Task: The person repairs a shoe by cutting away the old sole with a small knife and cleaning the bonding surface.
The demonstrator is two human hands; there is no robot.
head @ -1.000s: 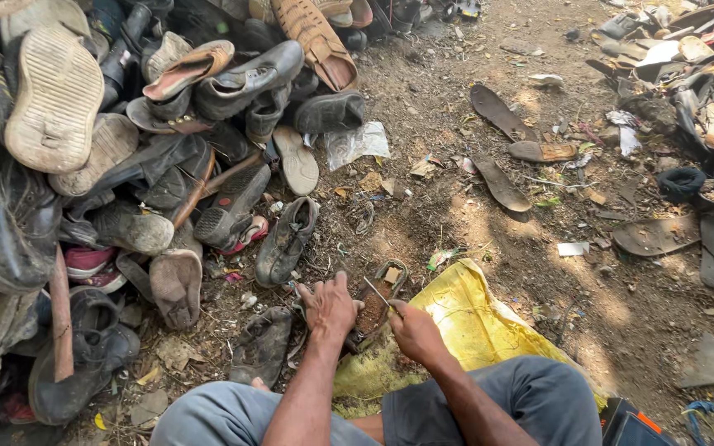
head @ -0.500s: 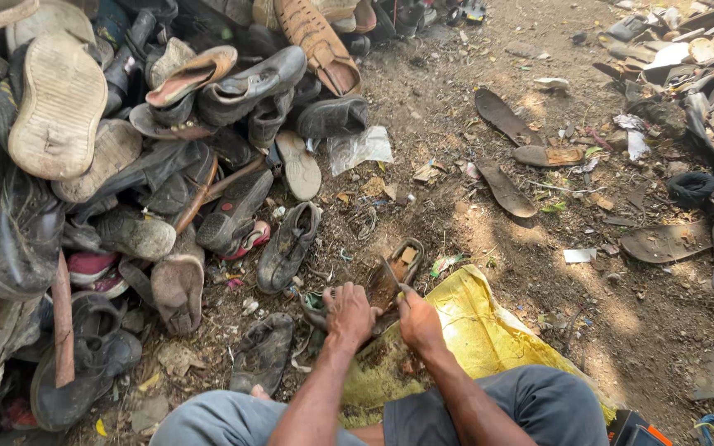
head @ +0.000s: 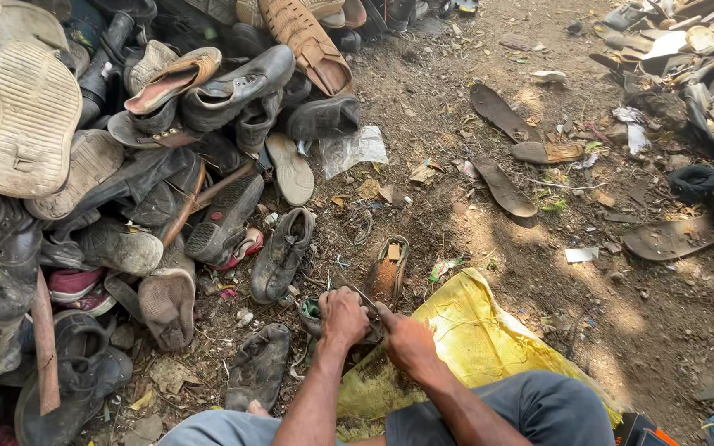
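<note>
Both hands work an old shoe at lower centre of the frame.
The left hand (head: 342, 315) clamps the worn shoe (head: 386, 277) steady on the dirt ground (head: 473, 215); the right hand (head: 406, 340) pinches a thin tool (head: 363, 299) against it, beside the yellow sack (head: 473, 339).

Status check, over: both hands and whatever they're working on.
Left hand and right hand both gripping a worn shoe over the yellow sack. Thin tool at right fingers, unclear. Heap of old shoes close left.

A crumpled yellow sack (head: 473, 347) lies near, centre-right, spread on the dirt. Farther off, centre, sits a clear plastic wrapper (head: 355, 150) beside the shoes. To the right, a small white paper scrap (head: 581, 254).
</note>
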